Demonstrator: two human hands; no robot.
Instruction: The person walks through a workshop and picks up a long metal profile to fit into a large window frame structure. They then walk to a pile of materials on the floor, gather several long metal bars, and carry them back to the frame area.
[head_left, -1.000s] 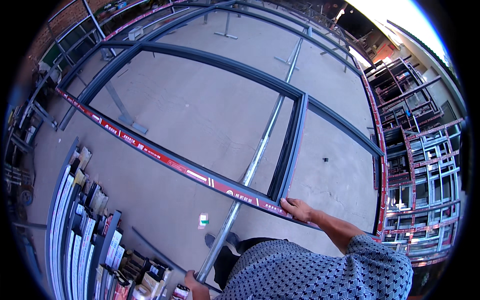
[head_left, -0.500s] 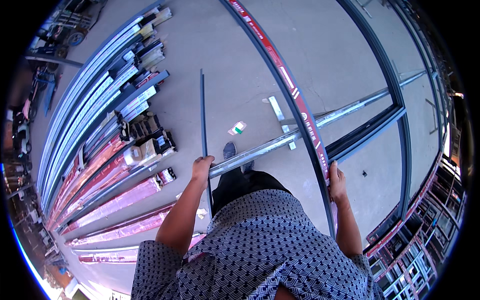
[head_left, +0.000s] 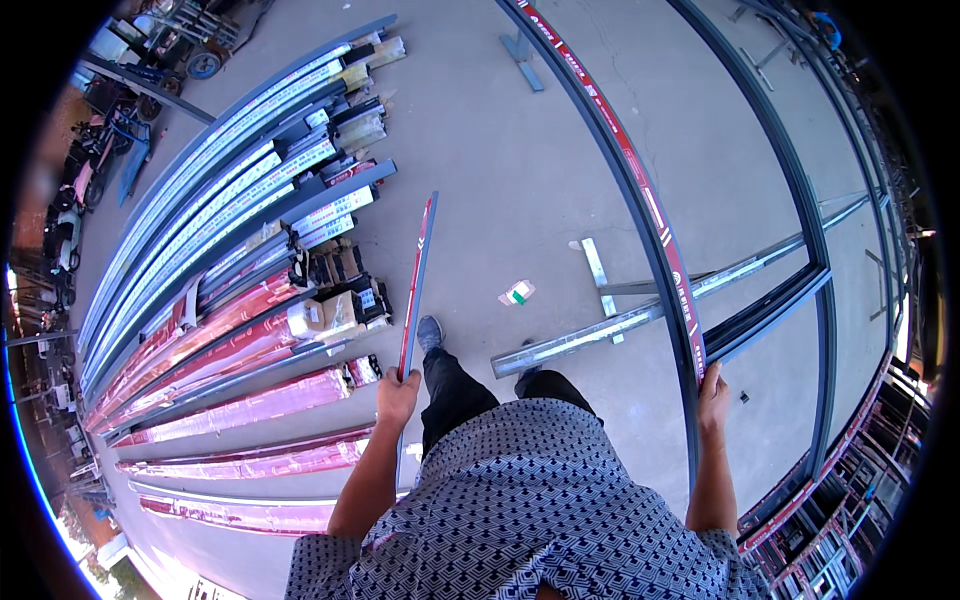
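Observation:
My left hand point(head_left: 398, 396) is closed around a long, narrow strip point(head_left: 417, 277) with red film along its face. The strip points away from me over the floor, and part of it runs back below the hand. On the right, my right hand point(head_left: 713, 403) grips the edge of a long dark grey profile point(head_left: 652, 215) covered with red printed film. This profile forms one side of a large dark frame, and a dark crossbar point(head_left: 768, 312) meets it just beyond my right hand. A silvery metal beam point(head_left: 580, 340) runs beneath the frame, its near end by my feet.
Long profiles point(head_left: 230, 170) in white and blue film lie stacked at the left, with red-wrapped bundles point(head_left: 245, 405) nearer. A crumpled wrapper point(head_left: 517, 293) lies on the floor ahead. Metal frames point(head_left: 840, 520) are piled at the lower right. Parked two-wheelers point(head_left: 90, 190) stand far left.
My left hand has moved left, away from the beam's end, and the strip has turned from its dark side to its red face. My right hand keeps its hold on the profile. The view has shifted.

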